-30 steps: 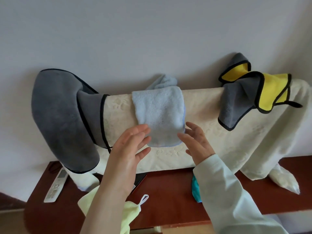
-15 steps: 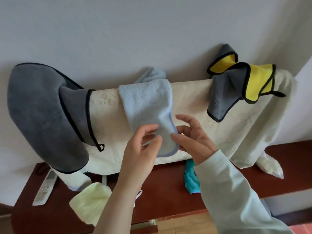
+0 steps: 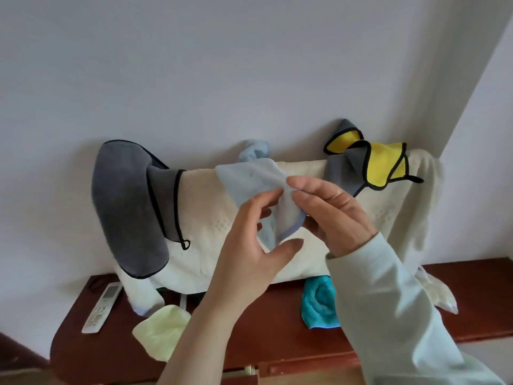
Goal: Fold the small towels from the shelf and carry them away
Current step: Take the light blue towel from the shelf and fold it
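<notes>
Pinching down-hanging blue towel, left hand, right hand

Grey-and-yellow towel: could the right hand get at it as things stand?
Probably yes, once freed. The grey-and-yellow towel hangs uncovered over the cream cover, just right of the right hand, with nothing between them. But that hand and the left hand both pinch the light blue towel.
</notes>
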Action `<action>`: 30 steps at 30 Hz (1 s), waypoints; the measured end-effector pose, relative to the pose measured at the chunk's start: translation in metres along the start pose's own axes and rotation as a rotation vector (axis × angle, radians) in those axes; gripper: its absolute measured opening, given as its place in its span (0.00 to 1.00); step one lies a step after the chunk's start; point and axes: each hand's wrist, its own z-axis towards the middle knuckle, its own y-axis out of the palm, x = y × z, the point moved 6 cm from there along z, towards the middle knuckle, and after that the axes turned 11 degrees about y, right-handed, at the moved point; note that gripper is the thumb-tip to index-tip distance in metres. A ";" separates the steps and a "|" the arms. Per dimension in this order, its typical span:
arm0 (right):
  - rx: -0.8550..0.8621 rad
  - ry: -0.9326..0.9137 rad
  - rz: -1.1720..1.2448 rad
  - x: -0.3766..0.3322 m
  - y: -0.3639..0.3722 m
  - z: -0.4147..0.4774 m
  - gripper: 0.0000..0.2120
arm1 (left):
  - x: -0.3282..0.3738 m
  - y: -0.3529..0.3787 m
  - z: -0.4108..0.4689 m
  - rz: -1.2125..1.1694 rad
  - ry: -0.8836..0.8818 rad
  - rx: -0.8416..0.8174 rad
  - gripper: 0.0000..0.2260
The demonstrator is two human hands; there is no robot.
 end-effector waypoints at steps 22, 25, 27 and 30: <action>-0.023 -0.433 -0.075 -0.113 -0.030 -0.112 0.27 | 0.110 -0.009 -0.019 -0.165 0.021 0.277 0.14; -0.078 -0.556 -0.080 -0.127 -0.037 -0.128 0.29 | 0.126 0.001 -0.015 -0.272 0.027 0.237 0.14; -0.099 -0.622 -0.078 -0.139 -0.044 -0.142 0.30 | 0.136 0.013 -0.015 -0.336 0.027 0.162 0.14; -0.077 -0.690 -0.098 -0.154 -0.055 -0.158 0.29 | 0.146 0.037 -0.017 -0.367 0.025 0.035 0.11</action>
